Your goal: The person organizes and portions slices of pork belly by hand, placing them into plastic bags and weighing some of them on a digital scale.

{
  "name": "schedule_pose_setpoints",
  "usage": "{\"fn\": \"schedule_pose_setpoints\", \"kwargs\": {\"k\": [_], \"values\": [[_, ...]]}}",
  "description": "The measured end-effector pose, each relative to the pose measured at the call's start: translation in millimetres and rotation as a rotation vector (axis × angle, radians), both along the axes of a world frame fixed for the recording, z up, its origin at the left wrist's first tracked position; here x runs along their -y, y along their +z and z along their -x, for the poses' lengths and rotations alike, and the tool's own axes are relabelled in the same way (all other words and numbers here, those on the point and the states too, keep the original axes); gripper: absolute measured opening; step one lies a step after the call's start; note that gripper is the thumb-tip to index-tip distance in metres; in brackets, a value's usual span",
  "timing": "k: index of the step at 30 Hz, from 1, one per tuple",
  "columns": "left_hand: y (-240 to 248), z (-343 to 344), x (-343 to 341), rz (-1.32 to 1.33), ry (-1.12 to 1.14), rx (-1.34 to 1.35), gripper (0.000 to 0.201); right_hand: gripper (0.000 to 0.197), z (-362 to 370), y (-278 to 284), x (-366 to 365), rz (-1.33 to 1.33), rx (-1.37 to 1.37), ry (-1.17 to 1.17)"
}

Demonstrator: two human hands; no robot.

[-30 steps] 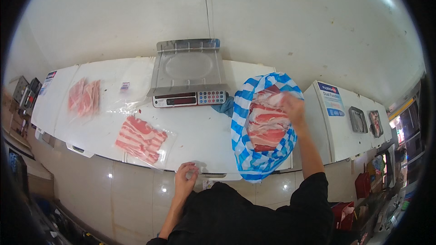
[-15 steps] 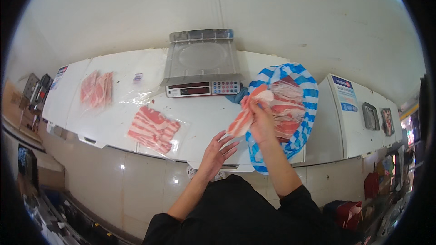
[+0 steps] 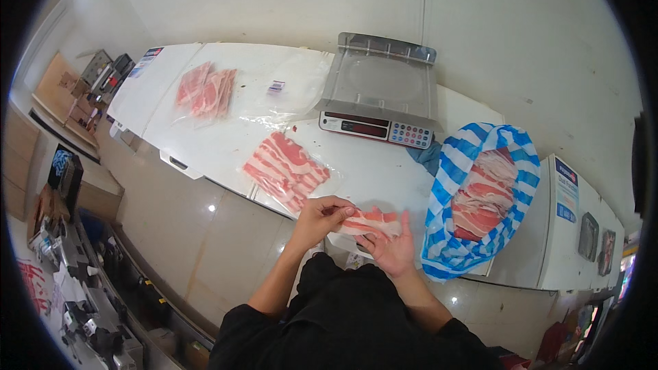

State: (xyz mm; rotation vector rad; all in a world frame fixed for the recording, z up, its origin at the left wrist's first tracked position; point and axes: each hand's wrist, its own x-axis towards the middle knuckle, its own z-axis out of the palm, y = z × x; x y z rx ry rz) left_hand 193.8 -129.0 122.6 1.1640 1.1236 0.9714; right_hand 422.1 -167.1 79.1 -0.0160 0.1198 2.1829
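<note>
A slice of raw bacon is stretched between my two hands at the front edge of the white top. My left hand pinches its left end between thumb and fingers. My right hand has its fingers spread, palm up, with the slice's right end lying across it. Just beyond my left hand is a flat clear bag with bacon slices laid in it. To the right, a blue-and-white striped plastic bag stands open around a pile of sliced bacon.
A digital scale with a bare metal platform stands at the back. Left of it lie clear plastic film, a small label and another pack of bacon. A blue cloth is tucked beside the scale. White freezers continue rightward.
My right hand has brought the bacon slice left, away from the striped bag, and its fingers have opened. My left hand has closed on the slice's end. The view has turned leftward.
</note>
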Motion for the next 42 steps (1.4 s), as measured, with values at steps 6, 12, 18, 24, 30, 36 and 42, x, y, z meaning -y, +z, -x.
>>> {"fn": "schedule_pose_setpoints", "kwargs": {"k": [6, 12, 18, 24, 30, 36, 42], "values": [[-22.4, 22.4, -26.5, -0.297, -0.104, -0.169, 0.019, 0.069, 22.8, -38.1, -6.7, -0.125, 0.019, 0.069], [-74.2, 51.9, -52.3, -0.556, 0.068, -0.606, 0.025, 0.068, 9.2, -54.4, -13.7, -0.107, 0.162, -0.054], [-107.3, 68.4, -44.4, -0.707, -0.041, -0.863, 0.022, 0.060, 7.3, -79.0, 6.6, 0.146, 0.255, -0.232], [-97.1, 81.7, -57.0, -0.449, -0.099, -0.681, 0.013, 0.058, 36.5, -96.6, 11.4, 0.120, 0.263, -0.269], [-88.1, 87.8, -61.5, -0.740, -0.027, -0.479, 0.014, 0.054, 99.1, -101.4, -26.3, 0.198, 0.223, -0.211], [-78.7, 90.9, -60.1, -0.819, -0.026, -0.474, 0.013, 0.048, 152.5, -155.4, -72.0, 0.046, -0.313, -0.185], [-68.4, 95.1, -62.4, -0.859, -0.025, -0.456, 0.014, 0.043, 202.8, -65.5, -120.6, 0.055, 0.467, -0.215]]}}
